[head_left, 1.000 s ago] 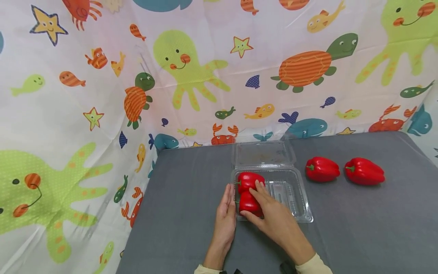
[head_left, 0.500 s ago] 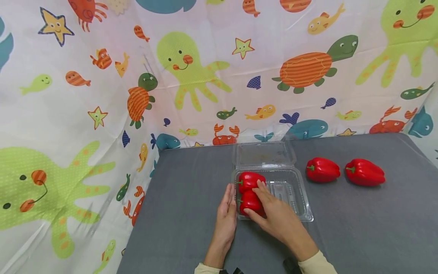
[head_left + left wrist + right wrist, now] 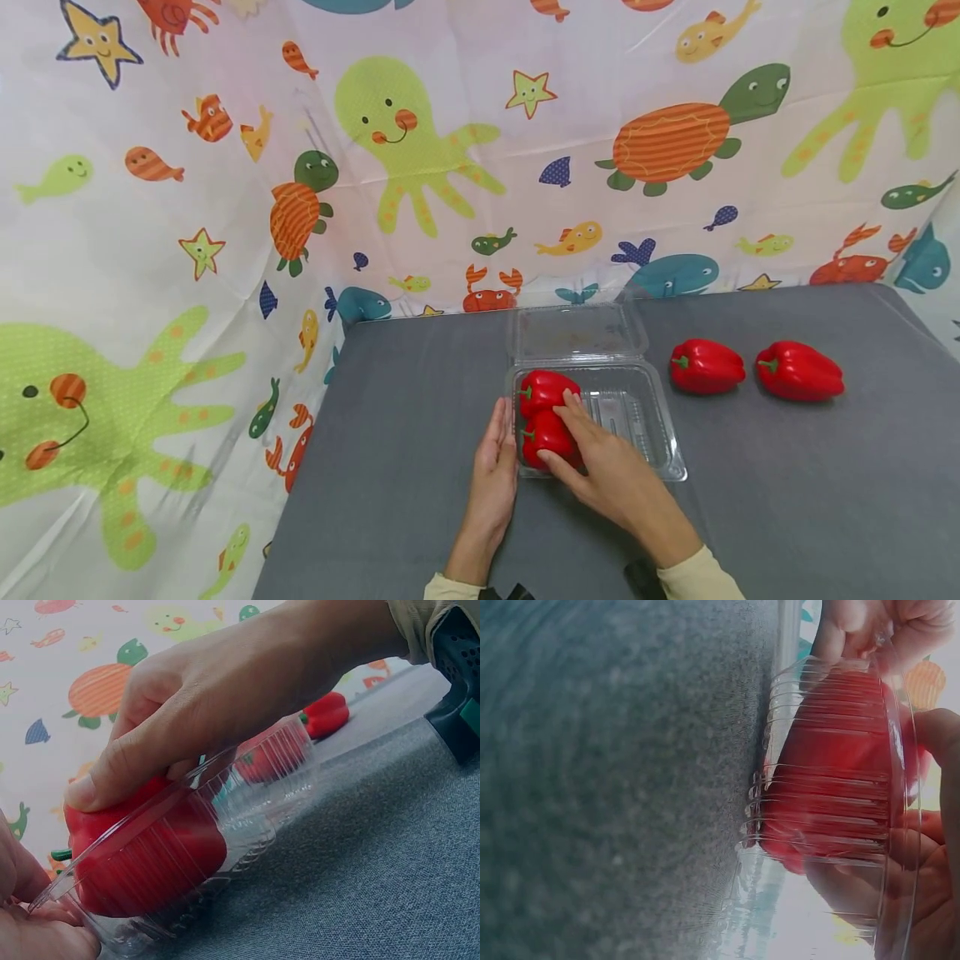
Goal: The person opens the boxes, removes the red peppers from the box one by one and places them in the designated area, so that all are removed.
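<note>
Two red bell peppers lie side by side in the left part of a clear plastic clamshell container (image 3: 663,433), stems pointing left. My right hand (image 3: 618,479) reaches over the nearer bell pepper (image 3: 546,442), its thumb on the near side and fingers on the far side. The far bell pepper (image 3: 546,393) lies just beyond the fingertips. In the left wrist view, that thumb presses on the gripped pepper (image 3: 157,855) above the rim. My left hand (image 3: 491,492) holds the container's left side, with the rim between thumb and fingers (image 3: 26,870).
Right of the container, two more red bell peppers lie on the grey cloth: one close by (image 3: 707,367), another farther right (image 3: 801,372). The container's lid (image 3: 573,333) is folded back toward a curtain (image 3: 450,275) printed with sea animals.
My right hand and the near pepper have shifted only slightly, with the thumb now a little farther up and right. The left hand stays at the container's side.
</note>
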Action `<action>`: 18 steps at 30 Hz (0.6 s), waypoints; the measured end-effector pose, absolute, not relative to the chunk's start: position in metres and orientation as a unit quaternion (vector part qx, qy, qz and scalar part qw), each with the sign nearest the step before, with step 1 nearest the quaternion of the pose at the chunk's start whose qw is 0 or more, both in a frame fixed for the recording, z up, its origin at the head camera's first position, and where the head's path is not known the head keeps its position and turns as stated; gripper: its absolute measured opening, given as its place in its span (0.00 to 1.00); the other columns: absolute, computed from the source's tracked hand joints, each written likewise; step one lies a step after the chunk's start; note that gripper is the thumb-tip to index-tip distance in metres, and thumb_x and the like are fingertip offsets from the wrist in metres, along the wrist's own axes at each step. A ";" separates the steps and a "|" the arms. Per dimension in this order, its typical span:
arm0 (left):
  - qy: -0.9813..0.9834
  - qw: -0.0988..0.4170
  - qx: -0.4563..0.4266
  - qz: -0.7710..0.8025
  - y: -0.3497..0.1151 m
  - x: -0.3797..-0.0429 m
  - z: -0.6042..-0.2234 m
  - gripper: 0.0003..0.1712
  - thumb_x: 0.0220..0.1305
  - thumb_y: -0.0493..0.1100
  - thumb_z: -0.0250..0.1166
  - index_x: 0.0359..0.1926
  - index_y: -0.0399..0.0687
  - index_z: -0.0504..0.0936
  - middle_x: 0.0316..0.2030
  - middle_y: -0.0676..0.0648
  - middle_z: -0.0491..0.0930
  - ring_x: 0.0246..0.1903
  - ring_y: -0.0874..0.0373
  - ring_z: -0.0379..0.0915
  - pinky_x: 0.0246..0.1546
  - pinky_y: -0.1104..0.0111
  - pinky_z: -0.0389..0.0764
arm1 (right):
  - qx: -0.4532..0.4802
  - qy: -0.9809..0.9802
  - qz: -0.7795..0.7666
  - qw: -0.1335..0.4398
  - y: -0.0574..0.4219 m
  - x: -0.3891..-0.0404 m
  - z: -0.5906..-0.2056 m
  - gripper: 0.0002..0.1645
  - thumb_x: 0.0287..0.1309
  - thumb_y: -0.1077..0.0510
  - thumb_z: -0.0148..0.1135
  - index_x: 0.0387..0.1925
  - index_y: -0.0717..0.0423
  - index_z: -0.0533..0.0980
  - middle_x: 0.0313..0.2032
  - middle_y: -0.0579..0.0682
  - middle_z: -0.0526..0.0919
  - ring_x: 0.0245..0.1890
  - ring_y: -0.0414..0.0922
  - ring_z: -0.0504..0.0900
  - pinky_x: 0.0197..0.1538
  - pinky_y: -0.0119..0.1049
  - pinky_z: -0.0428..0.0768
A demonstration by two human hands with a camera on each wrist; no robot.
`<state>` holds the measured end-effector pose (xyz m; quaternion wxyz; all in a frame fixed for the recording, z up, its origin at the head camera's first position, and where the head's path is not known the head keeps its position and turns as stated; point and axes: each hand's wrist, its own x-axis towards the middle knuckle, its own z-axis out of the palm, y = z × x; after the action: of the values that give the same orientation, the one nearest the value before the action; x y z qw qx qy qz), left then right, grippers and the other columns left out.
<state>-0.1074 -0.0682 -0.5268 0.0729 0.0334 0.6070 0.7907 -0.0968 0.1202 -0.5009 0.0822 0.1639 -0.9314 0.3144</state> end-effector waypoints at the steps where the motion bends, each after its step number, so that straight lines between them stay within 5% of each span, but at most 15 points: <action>1: 0.608 0.073 0.034 0.789 -0.068 -0.108 -0.527 0.36 0.84 0.37 0.48 0.86 0.44 0.46 0.84 0.48 0.48 0.84 0.51 0.41 0.79 0.60 0.50 | 0.163 -0.932 0.315 0.081 0.121 -0.096 -0.500 0.51 0.61 0.37 0.75 0.76 0.58 0.69 0.76 0.57 0.68 0.63 0.62 0.83 0.57 0.57 0.85; 18: 0.606 0.076 0.037 0.791 -0.069 -0.108 -0.528 0.36 0.85 0.37 0.47 0.86 0.44 0.45 0.85 0.47 0.46 0.84 0.51 0.39 0.78 0.61 0.51 | 0.161 -0.931 0.322 0.053 0.124 -0.096 -0.499 0.56 0.61 0.35 0.74 0.81 0.53 0.62 0.77 0.55 0.67 0.68 0.60 0.79 0.60 0.57 0.83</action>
<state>-0.1081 -0.0686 -0.5281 0.0756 0.0367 0.6059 0.7911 -0.0963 0.1239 -0.4995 0.0529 0.1606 -0.9314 0.3223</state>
